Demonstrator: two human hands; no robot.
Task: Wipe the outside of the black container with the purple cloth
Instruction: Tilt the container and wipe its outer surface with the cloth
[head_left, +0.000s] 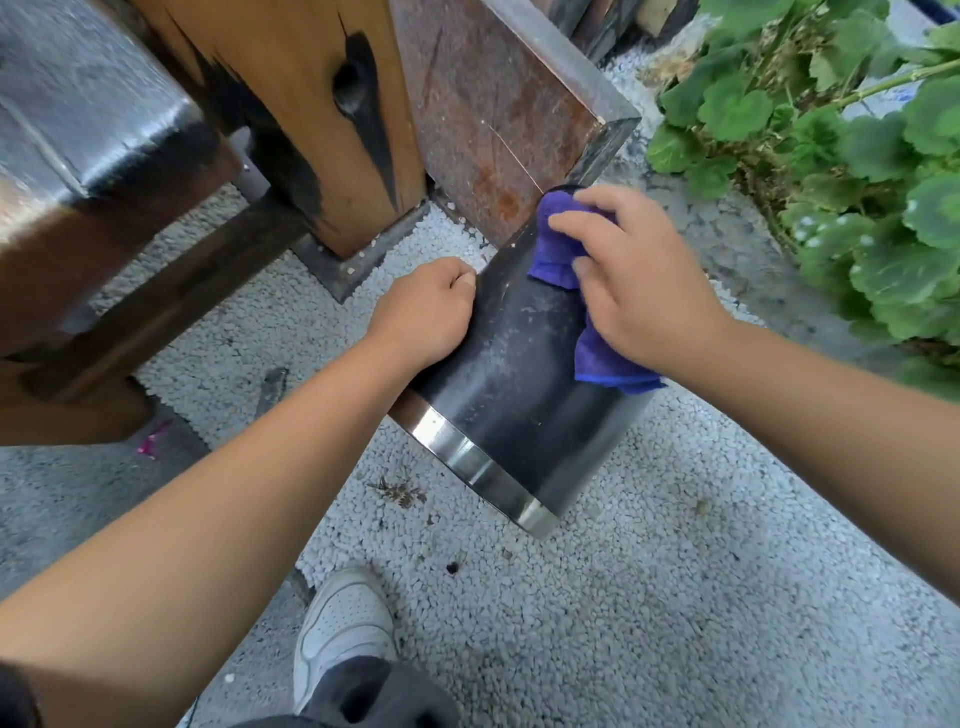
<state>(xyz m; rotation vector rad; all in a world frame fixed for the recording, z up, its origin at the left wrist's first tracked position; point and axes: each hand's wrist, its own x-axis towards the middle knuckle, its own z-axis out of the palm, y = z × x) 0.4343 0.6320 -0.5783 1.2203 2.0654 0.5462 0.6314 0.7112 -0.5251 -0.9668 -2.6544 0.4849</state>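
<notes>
Gravel ground (623, 597) of pale, fine pebbles carries the scene, and the black container (519, 374) is seen tilted over it, its cylindrical body leaning away toward a rusty metal panel (493, 119). A bright metal band (483, 467) rings the end of the container nearest the camera; whether the far end touches the panel cannot be told. The dark side wall is marked with dusty streaks and pale specks.

The purple cloth (561, 249) is pressed against the upper right side of the container by the right hand (639, 280), whose grip is closed loosely over the bunched fabric with the fingers spread across it. One corner of the cloth hangs out below the palm, against the container's wall. The left hand (426, 312) is laid on the container's left side, its fingers curled into a loose fist against the wall, so the container is braced rather than enclosed; nothing is held inside that grip.

A wooden post (332, 104) with dark burnt patches is set to the left of the rusty panel, and a dark bench-like block (88, 119) lies further left. Green leafy plants (857, 156) fill the upper right. A white shoe (343, 629) and a dark trouser leg (363, 691) are visible at the bottom edge.
</notes>
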